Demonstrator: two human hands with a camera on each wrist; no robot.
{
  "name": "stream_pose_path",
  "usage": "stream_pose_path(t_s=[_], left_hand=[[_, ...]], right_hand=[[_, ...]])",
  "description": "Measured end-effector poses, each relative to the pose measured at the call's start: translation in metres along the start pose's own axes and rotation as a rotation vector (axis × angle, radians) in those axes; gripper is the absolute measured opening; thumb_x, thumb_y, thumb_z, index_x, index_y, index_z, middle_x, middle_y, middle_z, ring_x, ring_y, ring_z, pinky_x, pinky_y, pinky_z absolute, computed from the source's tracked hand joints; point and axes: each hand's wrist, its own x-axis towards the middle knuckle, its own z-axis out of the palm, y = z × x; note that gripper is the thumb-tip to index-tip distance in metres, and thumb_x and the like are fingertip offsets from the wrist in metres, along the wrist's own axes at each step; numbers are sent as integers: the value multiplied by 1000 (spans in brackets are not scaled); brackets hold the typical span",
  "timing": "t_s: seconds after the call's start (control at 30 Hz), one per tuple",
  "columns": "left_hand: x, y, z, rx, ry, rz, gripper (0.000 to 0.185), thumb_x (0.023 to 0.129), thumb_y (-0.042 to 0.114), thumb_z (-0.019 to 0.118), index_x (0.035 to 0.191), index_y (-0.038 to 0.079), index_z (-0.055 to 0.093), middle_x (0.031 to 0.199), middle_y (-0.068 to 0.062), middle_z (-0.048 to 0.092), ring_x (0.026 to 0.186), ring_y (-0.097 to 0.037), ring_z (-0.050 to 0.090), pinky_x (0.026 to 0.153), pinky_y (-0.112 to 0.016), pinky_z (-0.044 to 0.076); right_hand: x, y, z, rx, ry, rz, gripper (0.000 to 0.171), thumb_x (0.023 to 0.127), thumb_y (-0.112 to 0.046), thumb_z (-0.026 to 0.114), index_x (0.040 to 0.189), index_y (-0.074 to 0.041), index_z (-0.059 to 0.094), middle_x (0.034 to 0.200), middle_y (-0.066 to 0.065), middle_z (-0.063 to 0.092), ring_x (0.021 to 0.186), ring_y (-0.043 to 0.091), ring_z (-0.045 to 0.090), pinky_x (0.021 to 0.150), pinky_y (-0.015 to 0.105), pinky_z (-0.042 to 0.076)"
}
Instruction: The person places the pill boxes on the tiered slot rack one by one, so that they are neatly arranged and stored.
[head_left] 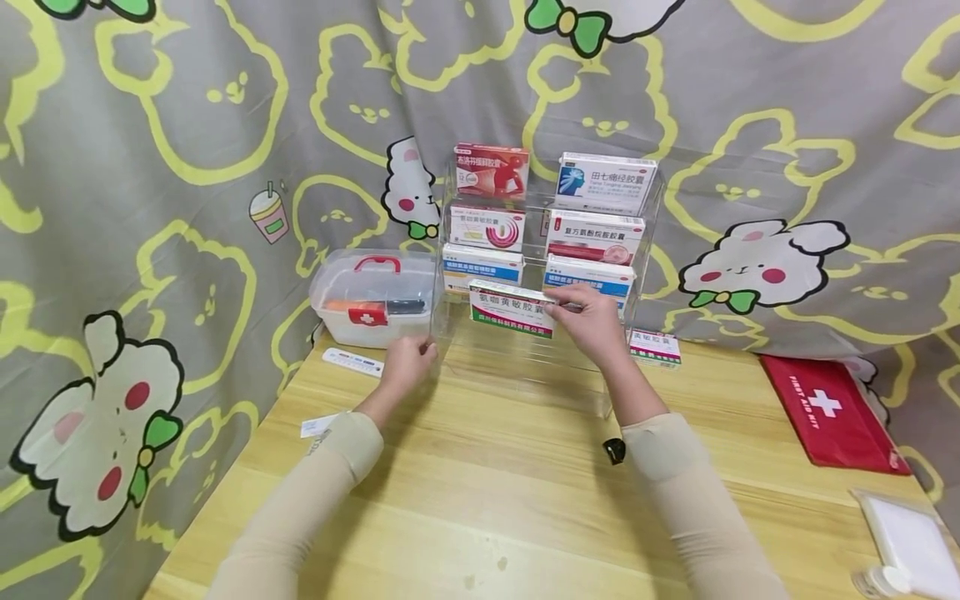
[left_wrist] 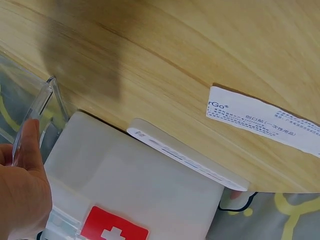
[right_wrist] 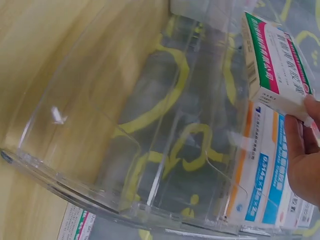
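My right hand (head_left: 592, 321) pinches the right end of a white medicine box (head_left: 512, 310) with a green and magenta band, in front of a clear tiered display rack (head_left: 525, 375). In the right wrist view this box (right_wrist: 277, 65) overlaps a blue and white box (right_wrist: 262, 170) standing in the rack. At the rack's left side, my left hand (head_left: 407, 367) grips its clear edge between thumb and fingers; the left wrist view has the hand (left_wrist: 25, 185) at that upright edge (left_wrist: 37, 107). Pairs of medicine boxes fill the rack's upper tiers, among them a red one (head_left: 491, 171).
Left of the rack stands a clear-lidded first-aid box (head_left: 375, 325), with a white thermometer (head_left: 352, 362) before it. A bandage wrapper (head_left: 317, 426) lies nearer. Rightward are another medicine box (head_left: 656, 348), a black item (head_left: 614, 451), a red first-aid pouch (head_left: 832, 417) and a white packet (head_left: 911, 533).
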Motion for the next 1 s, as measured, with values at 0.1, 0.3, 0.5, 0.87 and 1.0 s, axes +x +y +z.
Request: stream_pose_path(t_s=[0.1, 0.3, 0.5, 0.87, 1.0], left_hand=[[-1, 0, 0, -12, 1, -8, 18, 89, 12, 58, 95, 1, 70, 83, -13, 69, 70, -21, 60, 64, -32, 52], [1, -1, -1, -15, 4, -8, 18, 89, 11, 58, 97, 0, 70, 85, -14, 70, 73, -23, 62, 66, -33, 52], [3, -2, 2, -27, -16, -21, 18, 89, 11, 58, 98, -1, 69, 83, -13, 69, 70, -21, 61, 63, -29, 52], [4, 0, 2, -11, 1, -4, 18, 89, 10, 58, 96, -1, 70, 83, -14, 69, 70, -21, 61, 65, -31, 53], [4, -1, 4, 0, 2, -5, 17, 89, 10, 58, 95, -1, 70, 82, -13, 69, 69, -21, 61, 64, -31, 53]], right_hand=[[2, 0, 8, 0, 15, -18, 24, 83, -16, 71, 106, -11, 72, 108, 5, 66, 93, 20, 64, 73, 23, 53], [5, -2, 23, -3, 4, -33, 22, 83, -14, 71, 105, -11, 72, 108, 5, 67, 92, 20, 65, 73, 25, 54], [5, 1, 41, -14, -18, -41, 22, 82, -8, 70, 104, -9, 72, 107, 7, 67, 91, 20, 63, 74, 26, 54], [12, -3, 48, -184, -59, -121, 21, 85, -10, 68, 105, -10, 71, 104, 7, 66, 84, 20, 61, 71, 30, 52], [15, -4, 49, -266, -66, -133, 20, 84, -10, 68, 104, -9, 72, 101, 8, 65, 87, 21, 62, 76, 32, 52]])
